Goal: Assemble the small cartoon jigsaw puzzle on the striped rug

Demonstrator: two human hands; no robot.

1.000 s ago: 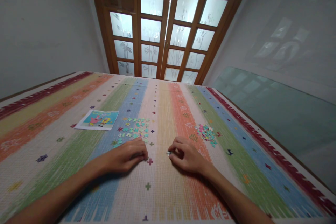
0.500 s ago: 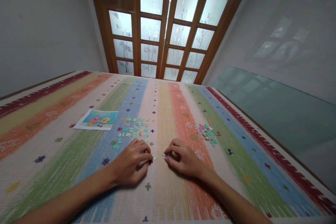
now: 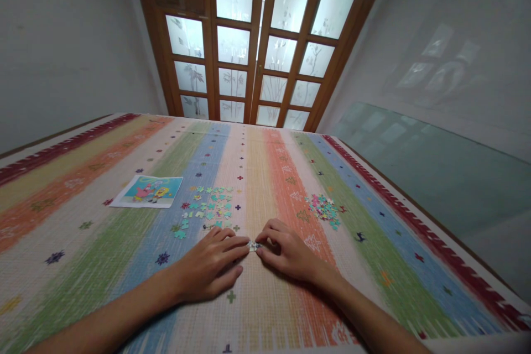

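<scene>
I'm looking down from the head camera, and nearest to me two forearms slant in toward the grip, the left forearm [image 3: 124, 310] and the right forearm [image 3: 360, 304], over a striped tablecloth [image 3: 269, 304]. Here's the left hand [image 3: 213, 263], palm down, its thumb well apart from its fingers, a forefinger tip touching the left end of some small puzzle pieces [image 3: 253, 246]. Opposite, the right hand [image 3: 288, 249] has thumb and forefinger together on the right end of those same pieces. So the pieces sit right between the two hands, low at the cloth (whether they interlock, I can't tell from here, they're too small). Just beyond the left hand, I've got loose rows of mostly teal pieces [image 3: 211, 206] lying spread out, a couple more set nearer at their left. Beyond the right hand and off to its right, a heap of mixed pieces [image 3: 324, 209], pink and teal on top. Left of the rows, well away from the grip, lies a printed picture [image 3: 151, 192] with a pink figure and a yellow one. Farther off, to the grip's right, leans a greenish panel [image 3: 435, 160]; straight ahead, at the very back, wooden doors [image 3: 282, 52] with frosted panes.
</scene>
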